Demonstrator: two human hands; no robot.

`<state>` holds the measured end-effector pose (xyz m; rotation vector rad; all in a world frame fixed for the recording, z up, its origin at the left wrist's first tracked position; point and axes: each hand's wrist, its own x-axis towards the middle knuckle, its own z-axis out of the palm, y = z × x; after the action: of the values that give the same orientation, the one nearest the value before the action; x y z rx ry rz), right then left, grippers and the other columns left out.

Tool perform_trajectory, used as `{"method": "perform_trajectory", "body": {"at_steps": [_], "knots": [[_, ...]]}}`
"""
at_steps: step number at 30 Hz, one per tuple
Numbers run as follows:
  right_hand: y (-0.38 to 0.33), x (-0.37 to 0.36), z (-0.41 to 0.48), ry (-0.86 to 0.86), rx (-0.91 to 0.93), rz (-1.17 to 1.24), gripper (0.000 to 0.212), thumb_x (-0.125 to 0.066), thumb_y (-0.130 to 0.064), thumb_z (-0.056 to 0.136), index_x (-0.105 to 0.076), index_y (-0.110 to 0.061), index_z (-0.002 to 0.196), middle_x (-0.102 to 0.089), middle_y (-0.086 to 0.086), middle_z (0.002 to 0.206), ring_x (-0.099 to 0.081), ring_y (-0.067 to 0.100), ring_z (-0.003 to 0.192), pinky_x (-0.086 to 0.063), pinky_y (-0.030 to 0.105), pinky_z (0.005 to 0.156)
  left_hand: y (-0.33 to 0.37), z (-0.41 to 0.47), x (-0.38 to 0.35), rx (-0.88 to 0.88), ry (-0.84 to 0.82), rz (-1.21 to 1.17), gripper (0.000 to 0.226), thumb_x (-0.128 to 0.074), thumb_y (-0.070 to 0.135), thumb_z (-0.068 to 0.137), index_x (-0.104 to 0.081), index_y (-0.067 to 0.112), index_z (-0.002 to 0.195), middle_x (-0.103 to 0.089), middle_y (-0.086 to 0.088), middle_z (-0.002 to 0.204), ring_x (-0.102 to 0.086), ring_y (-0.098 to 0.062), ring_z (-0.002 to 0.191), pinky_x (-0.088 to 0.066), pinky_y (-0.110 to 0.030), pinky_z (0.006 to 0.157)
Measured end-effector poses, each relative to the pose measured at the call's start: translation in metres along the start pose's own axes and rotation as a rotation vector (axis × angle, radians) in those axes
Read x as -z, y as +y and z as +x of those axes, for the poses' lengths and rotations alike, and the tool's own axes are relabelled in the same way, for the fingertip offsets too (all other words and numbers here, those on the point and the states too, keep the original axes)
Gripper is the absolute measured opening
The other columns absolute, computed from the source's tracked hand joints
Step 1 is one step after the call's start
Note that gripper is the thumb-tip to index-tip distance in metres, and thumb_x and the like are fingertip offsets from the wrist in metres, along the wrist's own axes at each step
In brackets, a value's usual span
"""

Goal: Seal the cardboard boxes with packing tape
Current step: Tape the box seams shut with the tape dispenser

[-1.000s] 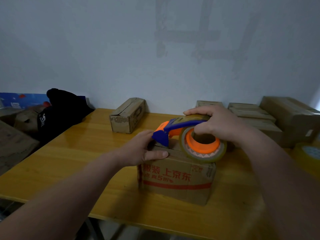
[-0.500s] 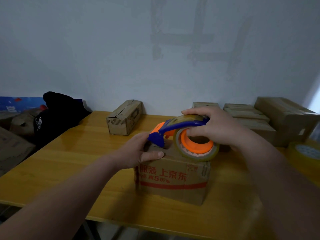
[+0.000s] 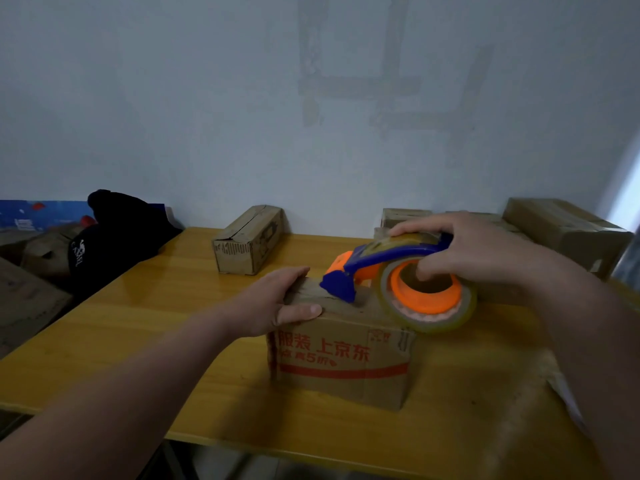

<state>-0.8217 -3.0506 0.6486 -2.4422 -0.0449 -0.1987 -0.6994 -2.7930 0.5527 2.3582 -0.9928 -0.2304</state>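
On a yellow bench point(image 3: 121, 341), the left hand point(image 3: 277, 303) grips a printed cardboard box point(image 3: 341, 358) to steady it while the right hand point(image 3: 485, 251), fingers curled, holds a tape dispenser point(image 3: 398, 278) against the box's top.
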Motion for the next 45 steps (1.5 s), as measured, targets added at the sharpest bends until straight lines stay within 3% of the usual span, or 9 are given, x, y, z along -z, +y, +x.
{"method": "perform_trajectory", "body": {"at_steps": [4,8,12,17,25,31,39,42,45], "knots": [[0.007,0.002,-0.004,-0.024,-0.009,-0.041,0.049,-0.074,-0.018,0.072,-0.063,-0.050,0.108,-0.061,-0.007,0.081,-0.058,-0.002,0.057,-0.039,0.009,0.044,0.004,-0.001,0.001,0.034,-0.040,0.027,0.091,-0.050,0.065,0.076,-0.017,0.023,0.150,-0.030,0.000,0.148,-0.034,-0.011,0.128,-0.038,-0.026,0.097],[0.013,-0.004,-0.004,-0.016,-0.002,-0.015,0.049,-0.073,-0.021,0.076,-0.059,-0.050,0.113,-0.064,-0.012,0.089,-0.062,0.001,0.069,-0.043,0.012,0.053,0.008,-0.007,-0.003,0.109,-0.010,0.250,0.100,-0.033,0.078,0.073,-0.003,0.024,0.152,-0.002,0.003,0.159,0.003,-0.016,0.145,-0.017,-0.045,0.115],[0.017,-0.009,-0.004,0.019,0.014,0.057,0.048,-0.073,-0.018,0.075,-0.061,-0.049,0.110,-0.065,-0.014,0.089,-0.062,0.001,0.073,-0.045,0.014,0.058,0.010,-0.014,-0.016,0.184,0.092,0.536,0.105,-0.005,0.083,0.068,-0.001,0.019,0.151,0.003,-0.001,0.159,0.006,-0.017,0.145,-0.013,-0.045,0.116],[0.016,-0.014,-0.003,0.049,0.033,0.048,0.046,-0.072,-0.019,0.075,-0.061,-0.048,0.110,-0.063,-0.015,0.086,-0.059,-0.003,0.069,-0.042,0.016,0.059,0.022,-0.012,-0.018,0.194,0.047,0.667,0.112,0.006,0.084,0.063,-0.003,0.016,0.151,0.000,-0.006,0.159,0.002,-0.019,0.146,-0.004,-0.050,0.117],[0.013,-0.017,-0.001,0.053,0.043,0.044,0.045,-0.072,-0.018,0.075,-0.061,-0.049,0.107,-0.062,-0.016,0.090,-0.059,-0.002,0.072,-0.042,0.012,0.056,0.042,-0.008,-0.029,0.011,-0.009,0.655,0.106,-0.002,0.083,0.065,-0.011,0.021,0.151,-0.005,-0.008,0.159,-0.002,-0.020,0.146,-0.007,-0.044,0.119],[0.009,-0.027,0.009,0.114,0.023,0.142,0.045,-0.075,-0.018,0.070,-0.066,-0.046,0.104,-0.067,-0.006,0.089,-0.064,0.015,0.075,-0.053,0.031,0.068,0.024,-0.007,-0.020,-0.019,0.021,0.583,0.112,-0.008,0.089,0.061,-0.010,0.023,0.152,-0.006,-0.004,0.159,-0.007,-0.017,0.146,-0.006,-0.034,0.115],[-0.016,-0.053,0.035,0.070,0.072,0.196,0.046,-0.079,-0.025,0.068,-0.065,-0.042,0.109,-0.064,-0.010,0.097,-0.062,0.010,0.089,-0.053,0.030,0.079,-0.017,-0.008,0.009,-0.073,0.016,0.512,0.085,-0.029,0.084,0.072,-0.032,0.037,0.142,-0.019,0.001,0.157,-0.012,-0.016,0.144,-0.007,-0.027,0.110],[-0.012,-0.042,0.029,-0.010,0.072,0.213,0.047,-0.081,-0.031,0.067,-0.064,-0.044,0.110,-0.067,-0.013,0.096,-0.063,0.008,0.089,-0.053,0.029,0.080,-0.020,-0.006,0.009,-0.103,0.039,0.506,0.086,-0.033,0.084,0.072,-0.030,0.037,0.143,-0.023,0.004,0.156,-0.016,-0.012,0.143,-0.014,-0.030,0.112],[-0.004,-0.028,0.019,-0.055,0.072,0.182,0.048,-0.082,-0.033,0.064,-0.064,-0.046,0.106,-0.067,-0.020,0.086,-0.063,-0.002,0.077,-0.047,0.018,0.067,-0.021,-0.005,0.009,-0.063,0.016,0.531,0.102,-0.030,0.087,0.067,-0.016,0.029,0.150,-0.010,0.004,0.158,-0.008,-0.005,0.141,-0.006,-0.027,0.111]]}}
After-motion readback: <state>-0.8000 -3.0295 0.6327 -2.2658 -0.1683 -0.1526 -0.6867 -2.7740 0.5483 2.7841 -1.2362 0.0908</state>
